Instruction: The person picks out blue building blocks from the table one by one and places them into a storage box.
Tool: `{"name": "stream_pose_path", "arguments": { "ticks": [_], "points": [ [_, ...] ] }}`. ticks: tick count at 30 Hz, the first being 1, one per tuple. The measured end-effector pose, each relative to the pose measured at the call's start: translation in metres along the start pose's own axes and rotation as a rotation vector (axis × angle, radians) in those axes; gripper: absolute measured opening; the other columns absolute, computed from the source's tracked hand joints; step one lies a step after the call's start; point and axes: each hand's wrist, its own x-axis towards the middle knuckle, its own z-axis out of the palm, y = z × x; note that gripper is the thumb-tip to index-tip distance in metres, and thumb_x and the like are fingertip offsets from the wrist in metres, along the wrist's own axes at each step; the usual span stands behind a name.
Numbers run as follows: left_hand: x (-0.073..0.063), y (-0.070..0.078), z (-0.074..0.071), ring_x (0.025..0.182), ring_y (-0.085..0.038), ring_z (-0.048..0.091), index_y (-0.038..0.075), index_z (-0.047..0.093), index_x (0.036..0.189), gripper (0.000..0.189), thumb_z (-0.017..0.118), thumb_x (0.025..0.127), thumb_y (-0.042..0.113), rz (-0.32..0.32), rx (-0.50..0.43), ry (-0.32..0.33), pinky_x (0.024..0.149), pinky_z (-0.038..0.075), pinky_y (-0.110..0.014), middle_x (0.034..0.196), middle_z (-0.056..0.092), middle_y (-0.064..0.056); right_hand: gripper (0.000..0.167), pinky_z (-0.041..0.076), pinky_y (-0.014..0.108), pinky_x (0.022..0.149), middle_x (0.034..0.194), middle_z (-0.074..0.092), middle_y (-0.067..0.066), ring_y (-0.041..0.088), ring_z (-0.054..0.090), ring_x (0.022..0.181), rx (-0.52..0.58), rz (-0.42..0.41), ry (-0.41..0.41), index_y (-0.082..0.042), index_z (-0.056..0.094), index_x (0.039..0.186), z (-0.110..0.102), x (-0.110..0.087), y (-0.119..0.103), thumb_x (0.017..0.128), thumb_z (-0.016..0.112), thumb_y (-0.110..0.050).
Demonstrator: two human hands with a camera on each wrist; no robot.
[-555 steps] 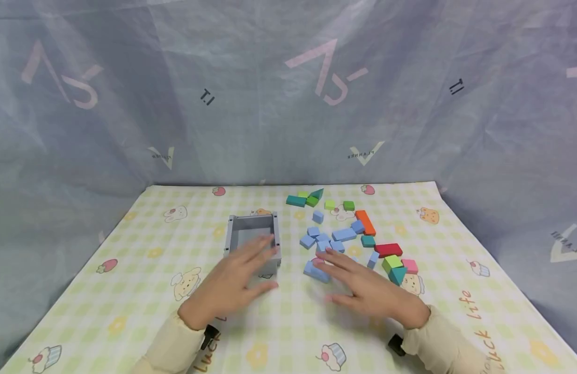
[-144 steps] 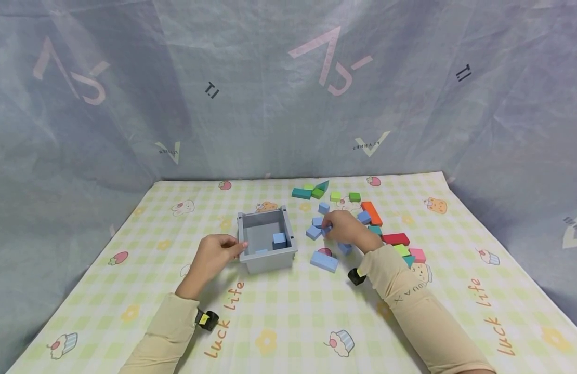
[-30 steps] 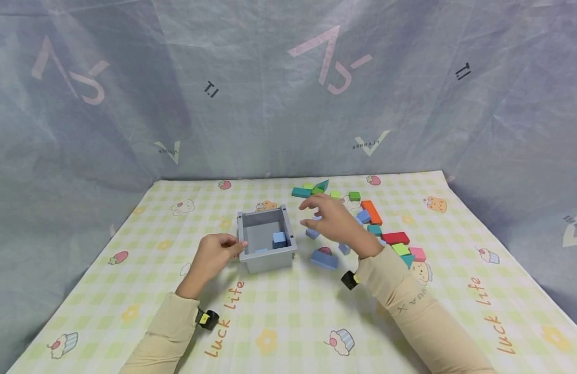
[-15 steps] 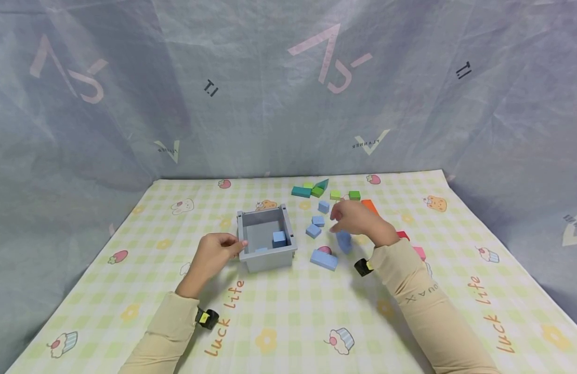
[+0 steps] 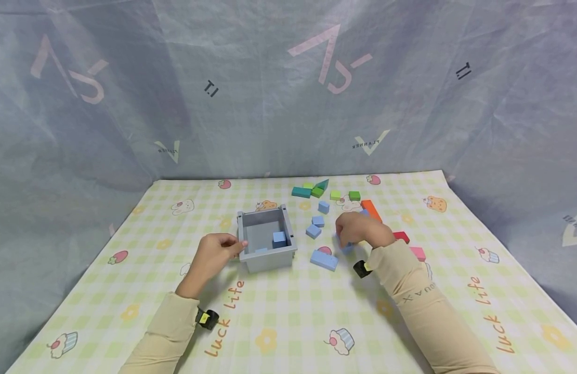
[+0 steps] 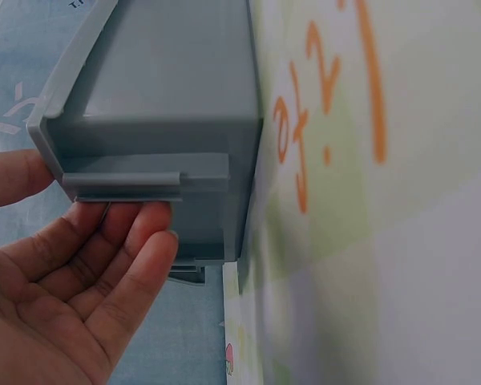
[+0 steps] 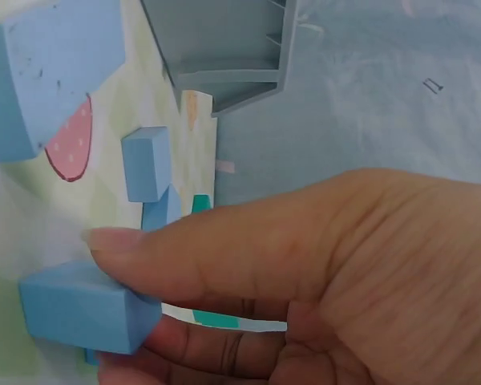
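At the left side of the grey plastic bin (image 5: 270,262), my left hand (image 5: 215,254) pinches the rim, thumb on top and fingers curled under the lip (image 6: 128,184). Inside the bin lie a blue cube (image 5: 279,239) and another blue block (image 5: 261,251), partly hidden by the front wall. To the right, my right hand (image 5: 362,228) reaches down among the blue blocks. Its thumb and fingers pinch a blue block (image 7: 80,309), close above the cloth. Nearby lie a long blue block (image 5: 324,260) and small blue blocks (image 5: 313,231).
Teal and green blocks (image 5: 301,192) lie at the back. An orange block (image 5: 371,211), a red block (image 5: 401,237) and a pink block (image 5: 418,253) sit right of my right hand, partly covered by it. A checked cloth (image 5: 288,322) covers the table; a grey curtain (image 5: 270,130) hangs behind.
Over the last second my right hand has moved from beside the bin rightward, then down to a blue block. My left hand stays on the rim. Much earlier, both hands were free and the bin bare.
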Motion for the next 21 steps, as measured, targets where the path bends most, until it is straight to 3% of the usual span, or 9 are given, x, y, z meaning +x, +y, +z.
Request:
{"name": "stream_pose_path", "arguments": {
  "ticks": [8,21],
  "points": [
    [0.0003,-0.0002,0.0005,0.062,-0.018,0.054,0.008,0.073,0.080,0.024,0.072,0.094,0.028,-0.003,-0.001,0.002,0.065,0.043,-0.033,0.069,0.066,-0.006,0.009,0.048,0.028,0.063,0.084,0.060,0.005,0.017,0.057,0.069,0.015,0.046,-0.034,-0.008,0.064,0.084,0.0047,0.0038,-0.0031,0.082,0.071,-0.002],
    [-0.0009,-0.0003,-0.0003,0.059,-0.017,0.053,0.009,0.072,0.077,0.024,0.071,0.094,0.027,0.012,0.003,0.002,0.063,0.043,-0.032,0.069,0.067,-0.009,0.011,0.049,0.028,0.064,0.084,0.060,0.005,0.018,0.058,0.071,0.018,0.051,-0.035,-0.008,0.063,0.084,0.0047,0.0045,-0.0025,0.082,0.072,-0.002]
  ]
}}
